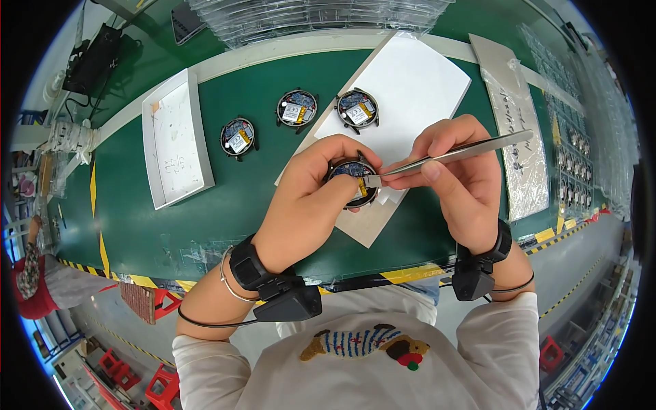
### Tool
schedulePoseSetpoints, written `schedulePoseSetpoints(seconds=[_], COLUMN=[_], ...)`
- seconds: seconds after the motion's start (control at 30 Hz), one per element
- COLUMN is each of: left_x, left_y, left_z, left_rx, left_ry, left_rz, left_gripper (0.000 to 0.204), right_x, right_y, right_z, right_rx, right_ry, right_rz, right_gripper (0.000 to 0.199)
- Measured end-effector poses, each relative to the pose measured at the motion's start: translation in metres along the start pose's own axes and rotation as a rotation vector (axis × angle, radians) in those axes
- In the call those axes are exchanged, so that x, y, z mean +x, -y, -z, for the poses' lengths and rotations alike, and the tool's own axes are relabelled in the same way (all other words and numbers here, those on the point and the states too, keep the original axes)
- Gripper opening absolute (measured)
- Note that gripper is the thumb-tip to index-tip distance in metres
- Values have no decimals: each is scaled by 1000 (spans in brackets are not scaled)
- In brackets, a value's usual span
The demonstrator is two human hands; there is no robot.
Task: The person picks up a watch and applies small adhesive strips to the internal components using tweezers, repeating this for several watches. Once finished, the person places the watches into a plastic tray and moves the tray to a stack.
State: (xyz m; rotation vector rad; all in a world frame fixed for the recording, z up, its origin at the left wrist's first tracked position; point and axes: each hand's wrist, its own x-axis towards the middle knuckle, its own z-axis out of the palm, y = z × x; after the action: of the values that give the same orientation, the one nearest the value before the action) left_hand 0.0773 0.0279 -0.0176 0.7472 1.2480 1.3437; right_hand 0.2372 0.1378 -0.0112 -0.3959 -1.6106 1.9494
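Note:
My left hand (309, 198) is closed around an opened round watch case (350, 168), its thumb lying across the inside. Blue circuitry and a yellow-edged part show within it. Between the thumb and fingers of my right hand (459, 179) is a pair of metal tweezers (471, 149). Their tips reach a small greyish-white piece (372, 181) over the case, beside my left thumb; whether they grip it I cannot tell. Three similar open watch cases lie beyond my hands: one (238, 137) at the left, one (296, 108) in the middle and one (357, 110) on white paper.
A shallow white box (176, 140) stands at the left of the green table (130, 236). Under my hands lies a board with white paper (417, 82). Farther right are a plastic-wrapped cardboard piece (523, 154) and clear trays holding parts (575, 154). Stacked clear trays (314, 17) line the back.

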Motion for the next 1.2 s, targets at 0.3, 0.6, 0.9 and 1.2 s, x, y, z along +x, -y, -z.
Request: schedulePoseSetpoints(seconds=[0.3, 0.6, 0.9, 1.2], left_x=[0, -3, -3, -3], left_y=[1, -1, 3, -1], left_z=[0, -4, -3, -4], left_rx=[-20, 16, 120, 237], left_ry=[37, 25, 20, 3], left_rz=[-5, 1, -77, -101], left_gripper=[23, 22, 22, 15], right_x=[-3, -6, -6, -7], right_y=[-2, 0, 1, 3], right_z=[-1, 4, 4, 5], right_rx=[-213, -333, -332, -457], right_ry=[57, 100, 99, 159], right_rz=[155, 200, 193, 223], right_gripper=[14, 15, 15, 15])
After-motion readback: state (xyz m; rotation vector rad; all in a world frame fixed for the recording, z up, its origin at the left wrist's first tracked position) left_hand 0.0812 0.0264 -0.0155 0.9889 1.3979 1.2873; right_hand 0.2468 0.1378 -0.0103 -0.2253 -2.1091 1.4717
